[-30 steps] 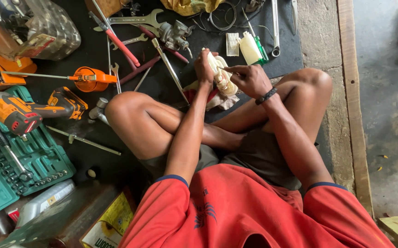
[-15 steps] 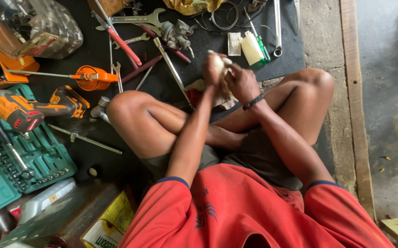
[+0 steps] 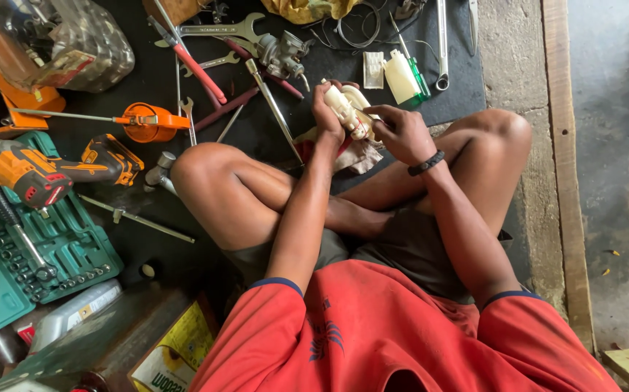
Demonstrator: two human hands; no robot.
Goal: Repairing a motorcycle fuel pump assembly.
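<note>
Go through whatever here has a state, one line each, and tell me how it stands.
left hand: gripping the cream plastic part
right hand: fingers working at that part
green socket case: lid open, sockets seated
cordless drill: lying on its side
red-handled pliers: lying flat on the black mat
carburetor: set down, unheld

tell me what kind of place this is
Probably a small repair workshop, worked on the floor. A dark mat is strewn with spanners and pliers, a cordless drill lies beside an open green socket set, and both hands hold a pale mechanical part.
</note>
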